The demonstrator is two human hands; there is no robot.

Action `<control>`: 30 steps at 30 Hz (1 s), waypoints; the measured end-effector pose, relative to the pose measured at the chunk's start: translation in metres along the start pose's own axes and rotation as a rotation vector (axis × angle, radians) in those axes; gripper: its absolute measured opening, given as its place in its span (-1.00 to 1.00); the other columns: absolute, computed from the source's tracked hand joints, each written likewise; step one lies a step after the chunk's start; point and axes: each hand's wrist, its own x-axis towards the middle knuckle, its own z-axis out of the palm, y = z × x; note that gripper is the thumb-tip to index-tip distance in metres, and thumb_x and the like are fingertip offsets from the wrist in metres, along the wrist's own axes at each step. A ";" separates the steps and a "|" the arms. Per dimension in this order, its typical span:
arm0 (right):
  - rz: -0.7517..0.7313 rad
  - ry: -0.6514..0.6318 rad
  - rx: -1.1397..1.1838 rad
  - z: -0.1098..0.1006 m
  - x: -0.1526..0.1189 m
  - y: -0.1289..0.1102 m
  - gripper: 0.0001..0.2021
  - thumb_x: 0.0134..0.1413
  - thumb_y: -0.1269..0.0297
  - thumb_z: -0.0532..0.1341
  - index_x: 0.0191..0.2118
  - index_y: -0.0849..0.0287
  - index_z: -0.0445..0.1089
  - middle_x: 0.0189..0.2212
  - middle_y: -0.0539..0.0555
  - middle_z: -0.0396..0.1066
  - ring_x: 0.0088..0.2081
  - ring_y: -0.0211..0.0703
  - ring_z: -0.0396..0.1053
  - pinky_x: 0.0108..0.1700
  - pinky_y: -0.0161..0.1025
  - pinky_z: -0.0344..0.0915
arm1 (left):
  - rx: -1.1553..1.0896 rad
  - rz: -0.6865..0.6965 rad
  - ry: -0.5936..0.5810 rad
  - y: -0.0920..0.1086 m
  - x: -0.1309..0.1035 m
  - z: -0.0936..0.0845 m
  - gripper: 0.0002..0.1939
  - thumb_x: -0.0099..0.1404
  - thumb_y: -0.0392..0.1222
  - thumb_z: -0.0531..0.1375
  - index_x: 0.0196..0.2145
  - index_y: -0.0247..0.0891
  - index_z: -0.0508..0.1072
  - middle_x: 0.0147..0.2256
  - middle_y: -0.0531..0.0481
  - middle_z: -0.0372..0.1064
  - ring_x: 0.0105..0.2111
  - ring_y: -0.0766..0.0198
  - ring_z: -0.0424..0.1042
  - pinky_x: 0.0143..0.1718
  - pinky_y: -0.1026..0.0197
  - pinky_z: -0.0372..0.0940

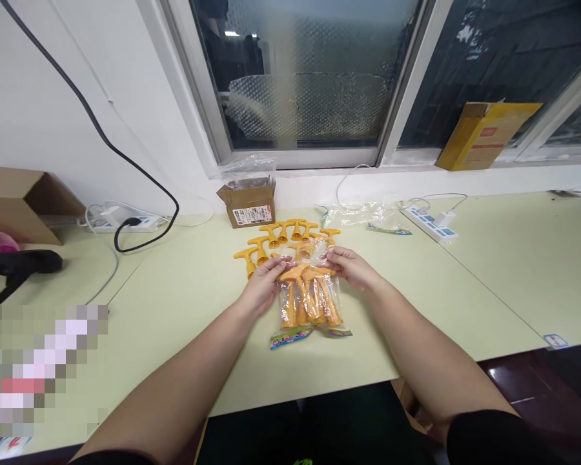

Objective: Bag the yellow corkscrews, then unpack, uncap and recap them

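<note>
Now hands (266,281) (352,266) pinch plastic bag (290,338); yellow T-pieces (314,310) inside run roughly near-to-far, crossbars far.

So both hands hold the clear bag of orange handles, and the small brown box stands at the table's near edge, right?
Not quite: the head view shows the small brown box at the far side of the table, by the wall. The rest is right.

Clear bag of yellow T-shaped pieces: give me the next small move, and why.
I'd probably ease the left hand and right hand slightly apart to flatten the film: both hands grip the clear bag near its far end, where the plastic looks crinkled beyond the yellow T-shaped pieces inside.
</note>
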 end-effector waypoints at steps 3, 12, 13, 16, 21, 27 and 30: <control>0.010 0.038 0.021 -0.002 0.001 0.000 -0.75 -0.19 0.20 0.50 -0.35 0.13 0.54 -0.38 0.08 0.61 -0.24 -0.09 0.60 -0.22 -0.25 0.45 | 0.001 0.021 0.024 0.000 0.000 -0.002 -0.68 0.15 -0.05 0.48 -0.20 -0.25 0.60 -0.20 -0.11 0.63 -0.13 0.12 0.59 -0.09 0.15 0.47; 0.039 -0.023 0.050 -0.007 -0.002 -0.006 -0.71 -0.18 0.31 0.46 -0.27 0.08 0.46 -0.44 0.00 0.58 -0.39 -0.20 0.54 -0.27 -0.27 0.48 | 0.102 0.074 -0.019 -0.007 0.005 -0.009 -0.57 0.21 0.05 0.42 -0.03 -0.19 0.55 -0.23 -0.09 0.63 -0.16 0.11 0.60 -0.12 0.13 0.44; 0.045 -0.030 0.044 -0.008 -0.001 -0.005 -0.71 -0.17 0.29 0.46 -0.26 0.09 0.45 -0.42 0.01 0.59 -0.38 -0.18 0.55 -0.27 -0.26 0.49 | 0.096 0.069 -0.029 -0.008 0.006 -0.011 -0.55 0.23 0.04 0.41 0.01 -0.18 0.53 -0.22 -0.09 0.63 -0.15 0.11 0.60 -0.13 0.13 0.44; 0.034 -0.056 0.044 -0.013 0.003 -0.001 -0.70 -0.12 0.26 0.47 -0.24 0.09 0.45 -0.39 0.04 0.61 -0.34 -0.17 0.57 -0.26 -0.26 0.50 | 0.091 0.079 -0.053 -0.008 0.009 -0.013 -0.58 0.24 0.02 0.40 -0.01 -0.17 0.49 -0.18 -0.10 0.62 -0.12 0.10 0.60 -0.12 0.13 0.43; -0.035 -0.088 0.081 -0.018 0.008 0.006 -0.73 -0.12 0.22 0.50 -0.28 0.10 0.49 -0.41 0.03 0.61 -0.35 -0.20 0.56 -0.26 -0.30 0.49 | 0.068 0.106 -0.034 -0.006 0.011 -0.016 -0.81 0.23 -0.11 0.35 -0.28 -0.22 0.46 -0.23 -0.04 0.57 -0.25 0.20 0.56 -0.28 0.23 0.39; -0.093 -0.097 0.105 -0.021 0.012 0.011 -0.84 -0.19 0.29 0.48 -0.41 0.10 0.53 -0.43 -0.03 0.56 -0.35 -0.20 0.55 -0.26 -0.27 0.50 | 0.020 0.103 -0.039 -0.004 0.012 -0.016 -0.93 0.18 -0.26 0.26 -0.39 -0.22 0.41 -0.35 0.03 0.48 -0.33 0.27 0.49 -0.35 0.28 0.34; -0.131 -0.121 0.092 -0.024 0.014 0.013 -0.89 -0.18 0.33 0.45 -0.42 0.09 0.55 -0.43 -0.03 0.55 -0.35 -0.21 0.53 -0.25 -0.26 0.49 | 0.024 0.104 -0.037 -0.003 0.014 -0.017 -0.96 0.14 -0.29 0.24 -0.43 -0.23 0.42 -0.37 0.01 0.48 -0.36 0.28 0.44 -0.36 0.28 0.32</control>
